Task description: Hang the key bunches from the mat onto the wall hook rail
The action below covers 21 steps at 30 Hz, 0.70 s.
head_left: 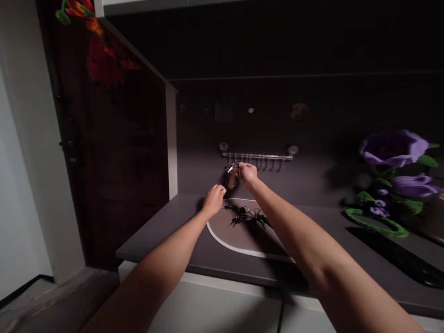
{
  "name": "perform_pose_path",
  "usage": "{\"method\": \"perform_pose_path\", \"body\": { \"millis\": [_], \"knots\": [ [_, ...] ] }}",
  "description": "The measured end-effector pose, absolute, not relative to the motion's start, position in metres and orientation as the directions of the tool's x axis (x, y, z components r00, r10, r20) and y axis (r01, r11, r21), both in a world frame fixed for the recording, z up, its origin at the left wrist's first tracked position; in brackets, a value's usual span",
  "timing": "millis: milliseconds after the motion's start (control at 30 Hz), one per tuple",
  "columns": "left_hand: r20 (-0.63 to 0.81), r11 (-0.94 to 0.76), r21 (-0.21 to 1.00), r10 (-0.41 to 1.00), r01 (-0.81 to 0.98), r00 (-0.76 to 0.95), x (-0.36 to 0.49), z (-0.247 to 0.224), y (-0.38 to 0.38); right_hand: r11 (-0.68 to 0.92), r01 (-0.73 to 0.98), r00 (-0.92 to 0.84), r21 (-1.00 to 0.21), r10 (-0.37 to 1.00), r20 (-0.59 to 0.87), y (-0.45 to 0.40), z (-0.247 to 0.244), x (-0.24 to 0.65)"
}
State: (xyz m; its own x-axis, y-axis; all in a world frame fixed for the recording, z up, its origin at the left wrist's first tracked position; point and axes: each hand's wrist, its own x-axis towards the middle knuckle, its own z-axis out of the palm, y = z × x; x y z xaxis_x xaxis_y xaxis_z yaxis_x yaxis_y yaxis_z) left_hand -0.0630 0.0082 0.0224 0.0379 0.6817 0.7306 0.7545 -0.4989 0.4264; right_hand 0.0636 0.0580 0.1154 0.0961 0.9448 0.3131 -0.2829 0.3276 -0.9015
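Note:
My right hand (pixel 248 173) is raised to the clear hook rail (pixel 257 157) on the back wall, its fingers pinched on a bunch of keys (pixel 233 167) just below the rail's left hooks. A brown piece (pixel 232 179), perhaps a key fob, hangs under the keys. Lower and to the left, my left hand (pixel 214 200) is closed near the hanging piece; what its fingers hold, if anything, is too dark to make out. Beneath both hands, several more keys (pixel 245 215) lie in a pile on a brown mat with a white rim (pixel 236 250).
Purple knitted flowers (pixel 395 148) stand at the right of the grey counter (pixel 163 231). A long black object (pixel 398 259) lies in front of them. An overhead cabinet (pixel 277 41) juts out above. At the left is a dark door (pixel 118 175) with a handle.

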Motion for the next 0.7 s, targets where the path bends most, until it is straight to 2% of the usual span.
{"method": "perform_pose_path", "body": {
  "millis": [233, 700],
  "knots": [
    [0.728, -0.484, 0.396, 0.683, 0.78, 0.055, -0.063, 0.023, 0.006, 0.277, -0.378, 0.134, -0.883, 0.96, 0.244, 0.068, 0.116, 0.056],
    [0.708, -0.428, 0.379, 0.705, 0.82, 0.04, -0.065, 0.022, 0.011, 0.292, -0.315, 0.069, -0.903, 0.956, 0.285, 0.067, 0.098, 0.059]
  ]
}}
